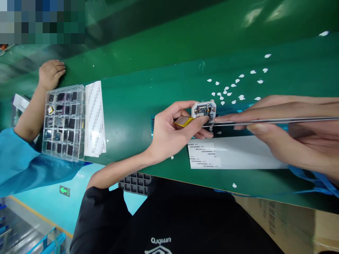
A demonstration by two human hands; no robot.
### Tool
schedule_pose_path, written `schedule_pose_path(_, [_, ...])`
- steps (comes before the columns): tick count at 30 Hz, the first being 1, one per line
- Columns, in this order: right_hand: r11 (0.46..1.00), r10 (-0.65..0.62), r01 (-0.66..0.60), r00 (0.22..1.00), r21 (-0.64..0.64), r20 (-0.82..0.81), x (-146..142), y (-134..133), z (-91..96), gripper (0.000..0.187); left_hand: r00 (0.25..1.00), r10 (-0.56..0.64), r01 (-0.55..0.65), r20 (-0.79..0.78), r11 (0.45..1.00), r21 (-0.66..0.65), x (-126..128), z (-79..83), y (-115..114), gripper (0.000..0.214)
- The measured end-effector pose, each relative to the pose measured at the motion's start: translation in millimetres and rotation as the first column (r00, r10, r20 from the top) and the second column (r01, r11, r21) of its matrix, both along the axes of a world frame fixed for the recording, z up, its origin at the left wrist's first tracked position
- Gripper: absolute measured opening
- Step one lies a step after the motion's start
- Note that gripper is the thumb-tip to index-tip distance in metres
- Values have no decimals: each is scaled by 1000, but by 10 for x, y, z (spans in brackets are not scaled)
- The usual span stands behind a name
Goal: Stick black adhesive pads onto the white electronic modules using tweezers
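Observation:
My left hand (169,132) is closed around a small white-rimmed electronic device (203,110) with its circuit board showing, thumb pressed on its lower edge. A yellow-edged flat battery (184,121) lies against the fingers beside the device. My right hand (280,141) pinches a long pair of metal tweezers (275,120), its forefinger stretched along them. The tweezers' tips are at the device's lower edge, by my left thumb; whether they grip anything there is too small to tell. Below the hands lies a white adhesive sheet (238,153) with printed lettering.
Several small white round tabs (229,94) are scattered on the green table (132,95). At left, a clear compartment tray (82,123) holds dark parts, beside printed white sheets (95,120). Another person's hand (51,74) rests beyond it. A cardboard box (291,218) stands below the table edge.

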State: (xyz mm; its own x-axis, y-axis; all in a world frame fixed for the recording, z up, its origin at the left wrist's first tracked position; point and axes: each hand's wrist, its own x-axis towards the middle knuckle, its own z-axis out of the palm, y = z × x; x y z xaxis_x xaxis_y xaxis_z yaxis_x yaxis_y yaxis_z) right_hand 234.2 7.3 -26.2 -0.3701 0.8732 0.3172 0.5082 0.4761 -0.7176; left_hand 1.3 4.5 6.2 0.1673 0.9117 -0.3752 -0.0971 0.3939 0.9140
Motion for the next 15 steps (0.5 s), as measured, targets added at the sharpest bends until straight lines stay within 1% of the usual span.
schedule_pose_path(2, [997,-35,44,988,59,-154,-23,-8,-67,33,1000,-4,4,12,1000,-1,-9,7,9,22])
schedule_pose_path(3, [997,-34,47,983,68,-182,-34,-15,-81,31,1000,-8,8,7,1000,-7,-13,11,12,22])
schedule_pose_path(5, [999,10,-3,992,49,-124,-45,-27,-54,26,1000,-23,22,-17,999,-28,-20,14,11,24])
schedule_pose_path(7, [997,73,-72,997,-37,21,-37,-31,24,20,999,-35,33,-41,998,-52,-24,5,6,26])
schedule_pose_path(8, [998,53,-52,998,-43,41,-28,-30,63,19,998,-37,34,-48,998,-61,-24,-2,4,27])
schedule_pose_path(9, [996,74,-71,996,-50,57,-16,-28,95,20,998,-33,30,-51,997,-67,-25,-11,4,27])
schedule_pose_path(12, [996,93,-93,993,1,74,23,-28,124,24,999,-11,8,-43,998,-63,-36,-36,34,26])
schedule_pose_path(15, [996,59,-66,992,64,114,34,-47,98,30,1000,14,-15,-27,999,-29,-76,-69,129,31])
